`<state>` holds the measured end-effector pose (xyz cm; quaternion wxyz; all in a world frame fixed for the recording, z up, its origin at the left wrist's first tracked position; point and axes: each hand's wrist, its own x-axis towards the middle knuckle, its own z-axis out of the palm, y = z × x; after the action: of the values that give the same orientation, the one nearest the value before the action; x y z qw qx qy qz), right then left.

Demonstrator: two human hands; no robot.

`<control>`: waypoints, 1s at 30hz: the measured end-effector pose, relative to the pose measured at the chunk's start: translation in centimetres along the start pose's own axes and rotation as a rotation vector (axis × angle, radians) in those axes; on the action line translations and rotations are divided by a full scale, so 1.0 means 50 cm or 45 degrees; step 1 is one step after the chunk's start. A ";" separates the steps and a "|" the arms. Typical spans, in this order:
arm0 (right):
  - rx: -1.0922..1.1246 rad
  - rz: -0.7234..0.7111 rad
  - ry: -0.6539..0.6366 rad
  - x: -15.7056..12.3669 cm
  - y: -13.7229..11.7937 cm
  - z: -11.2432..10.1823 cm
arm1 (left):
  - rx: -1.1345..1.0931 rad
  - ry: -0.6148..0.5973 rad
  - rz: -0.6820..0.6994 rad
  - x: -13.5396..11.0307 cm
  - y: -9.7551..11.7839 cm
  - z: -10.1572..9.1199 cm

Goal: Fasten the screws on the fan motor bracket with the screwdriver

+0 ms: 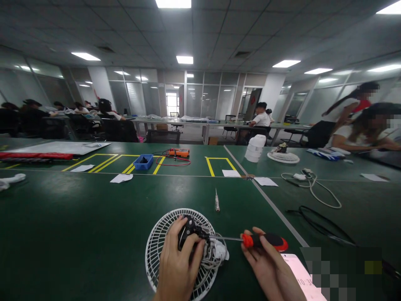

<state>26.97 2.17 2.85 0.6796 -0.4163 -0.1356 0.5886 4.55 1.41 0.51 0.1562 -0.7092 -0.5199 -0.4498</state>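
Observation:
A white round fan grille [156,246] lies flat on the green table [78,217] at the bottom centre. On it sits a black motor block [187,229] with white wires [217,251] bunched at its right. My left hand [178,261] wraps its fingers and thumb around the motor. My right hand [266,263] grips a red and black screwdriver [266,240] by the handle. Its thin shaft points left and its tip meets the motor.
A small silver screwdriver [216,201] lies just beyond the grille. A blue tray [143,162], an orange multimeter [179,152], paper slips, a white fan housing [255,148], another grille [283,157] and cables [313,188] lie farther back. Seated people work at right and at far tables.

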 end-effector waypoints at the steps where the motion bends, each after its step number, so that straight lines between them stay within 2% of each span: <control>1: -0.039 0.000 0.012 0.002 0.003 -0.003 | 0.006 0.003 0.001 -0.001 0.000 0.001; 5: -0.124 -0.031 0.034 0.000 0.002 -0.007 | 0.010 0.024 -0.018 -0.004 0.001 0.003; 10: 0.040 0.037 0.028 -0.006 -0.013 0.006 | -0.007 0.066 -0.025 -0.001 0.005 0.004; 16: 0.002 0.072 0.118 0.006 0.010 0.006 | -0.087 0.078 -0.065 0.005 0.011 -0.001; 20: -0.029 0.019 0.071 -0.006 0.015 0.006 | -0.087 0.082 -0.085 0.007 0.007 -0.011; 25: 0.033 0.018 0.005 -0.022 0.008 0.014 | -0.139 0.174 -0.181 0.005 -0.005 -0.021; 30: 0.048 0.043 0.002 -0.023 0.013 0.015 | -0.096 0.049 -0.186 0.010 -0.014 -0.026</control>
<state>25.72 1.41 3.20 0.6774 -0.4060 -0.1168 0.6021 3.34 1.12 1.43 0.1059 -0.6660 -0.5499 -0.4928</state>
